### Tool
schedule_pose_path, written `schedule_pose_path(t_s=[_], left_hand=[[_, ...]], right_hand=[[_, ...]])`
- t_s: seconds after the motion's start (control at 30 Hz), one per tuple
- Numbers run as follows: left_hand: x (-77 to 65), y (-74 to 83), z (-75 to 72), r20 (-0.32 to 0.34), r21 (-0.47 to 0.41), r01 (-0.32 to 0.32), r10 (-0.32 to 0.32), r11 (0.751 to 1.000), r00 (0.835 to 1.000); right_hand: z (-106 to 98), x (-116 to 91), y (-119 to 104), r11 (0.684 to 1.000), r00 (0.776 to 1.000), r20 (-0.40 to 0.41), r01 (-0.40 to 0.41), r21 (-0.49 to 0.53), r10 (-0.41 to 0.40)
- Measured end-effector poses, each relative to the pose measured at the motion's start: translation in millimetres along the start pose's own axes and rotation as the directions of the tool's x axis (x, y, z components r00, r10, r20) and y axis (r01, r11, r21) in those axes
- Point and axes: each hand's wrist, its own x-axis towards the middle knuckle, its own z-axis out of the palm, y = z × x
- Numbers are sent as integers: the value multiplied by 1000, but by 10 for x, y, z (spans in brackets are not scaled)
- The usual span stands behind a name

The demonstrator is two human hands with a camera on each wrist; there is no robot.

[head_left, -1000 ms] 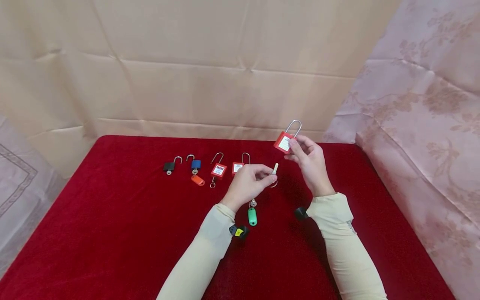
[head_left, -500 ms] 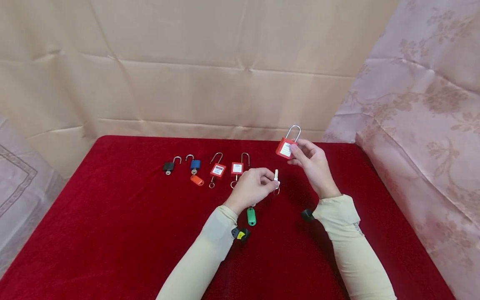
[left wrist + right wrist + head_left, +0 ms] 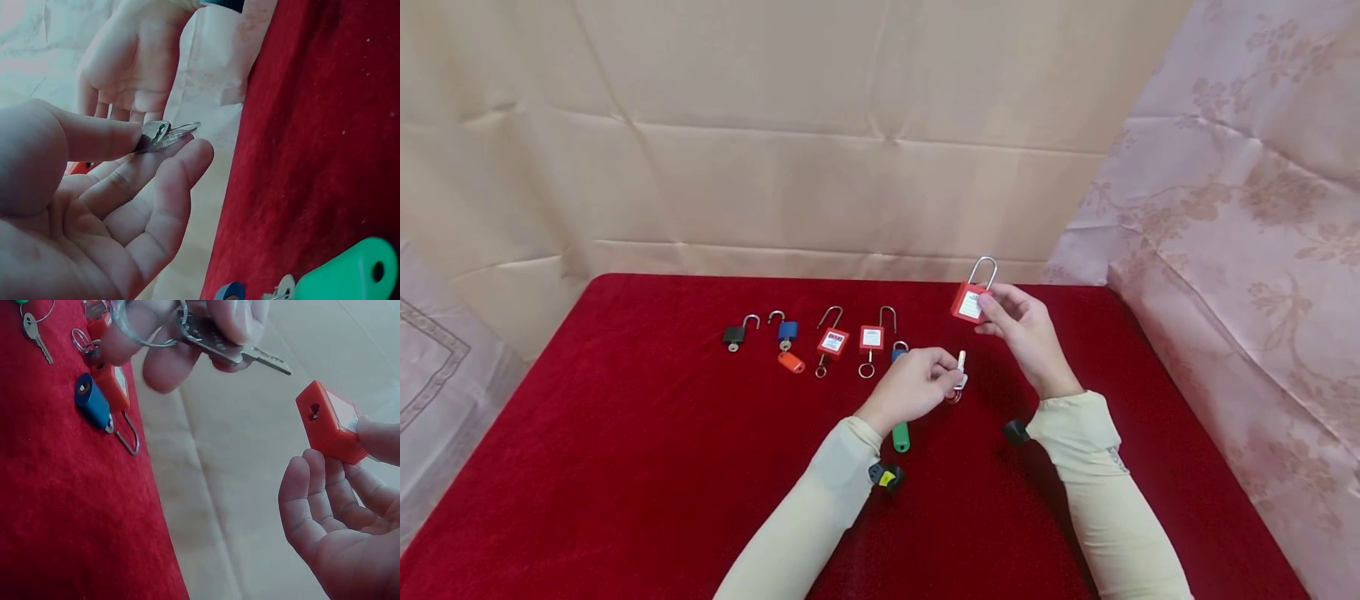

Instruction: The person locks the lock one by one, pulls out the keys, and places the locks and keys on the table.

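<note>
My left hand [image 3: 913,385] pinches a silver key [image 3: 269,360] between thumb and fingers, with a metal ring [image 3: 150,344] hanging from it. To its right, my right hand [image 3: 1026,337] holds a red padlock [image 3: 970,302] above the table. White labelling shows on the padlock's front, and its long shackle [image 3: 984,268] points up with both legs at the body. In the right wrist view the padlock's keyhole [image 3: 314,412] faces the key's side, and a gap separates key and lock. Beneath the left hand lie a blue padlock [image 3: 898,352] and a green key tag [image 3: 901,438], both partly hidden.
On the red cloth [image 3: 662,467], left of the hands, lie a black padlock [image 3: 733,335], a blue one [image 3: 787,332] with an orange tag [image 3: 791,362], and two red padlocks, one [image 3: 833,342] beside the other [image 3: 872,337]. Their shackles are open. A beige curtain [image 3: 775,192] hangs behind.
My left hand has shifted right and toward me with the key. The right hand has lowered the red padlock slightly. The blue padlock beyond the left hand has come into sight.
</note>
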Motion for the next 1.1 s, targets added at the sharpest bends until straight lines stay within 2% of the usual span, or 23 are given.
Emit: schedule_pose_path(t_s=[0.13, 0.37, 0.6, 0.83, 1.1], left_hand=[[3, 0, 56, 12, 40, 11, -12, 999, 1000], [-7, -47, 150, 24, 118, 82, -86, 990, 996], [-23, -96, 203, 63, 311, 83, -108, 947, 992], [-39, -93, 218, 76, 323, 65, -94, 944, 993], [-22, -122, 217, 42, 341, 111, -133, 934, 990]], right_hand=[[5, -3, 7, 1000, 1000, 8, -13, -4, 13], [23, -11, 31, 999, 999, 18, -44, -31, 44], [28, -13, 56, 997, 998, 26, -61, -52, 62], [39, -14, 70, 996, 997, 31, -73, -54, 75], [43, -21, 77, 990, 994, 31, -99, -98, 102]])
